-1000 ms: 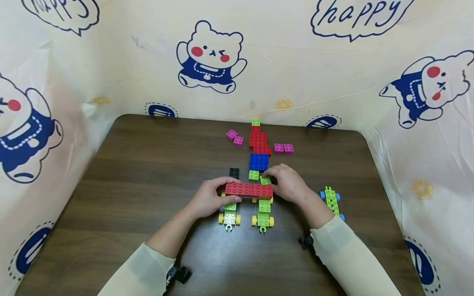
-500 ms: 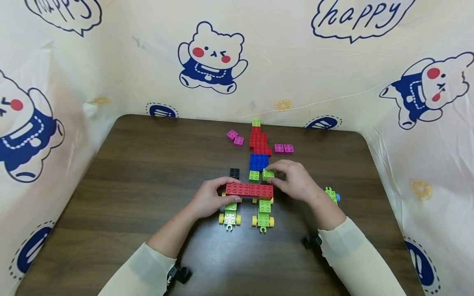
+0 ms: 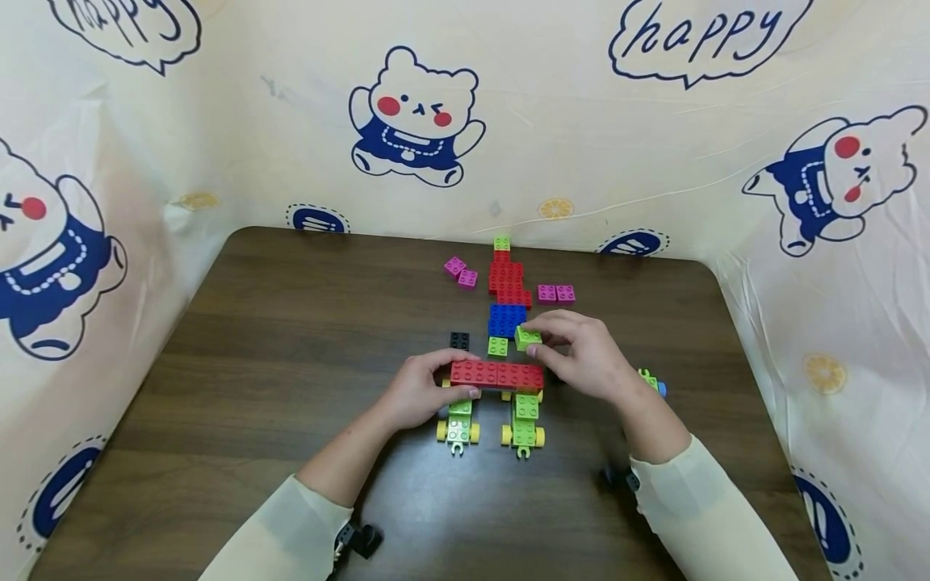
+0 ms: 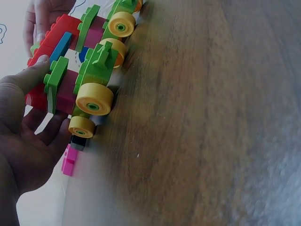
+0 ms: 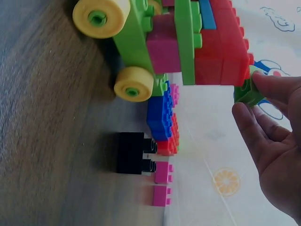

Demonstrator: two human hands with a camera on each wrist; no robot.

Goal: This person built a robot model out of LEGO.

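Observation:
My left hand grips the left end of a toy-brick build. Its top is a row of red bricks. Below it, green wheeled bases with yellow wheels stand side by side. Purple bricks and a blue piece show between the layers. My right hand pinches a small green brick between thumb and fingers. That brick is just beyond the build's right end; in the right wrist view it appears close to the red bricks, and I cannot tell whether they touch.
Behind the build lie a black brick, a green brick, a blue brick and joined red bricks. Pink bricks lie on both sides of the red ones. A green base with blue wheels is partly hidden behind the right forearm.
My right hand has picked up the green brick and moved it slightly right and away from me. In the last half second the left hand and the build have shifted slightly right.

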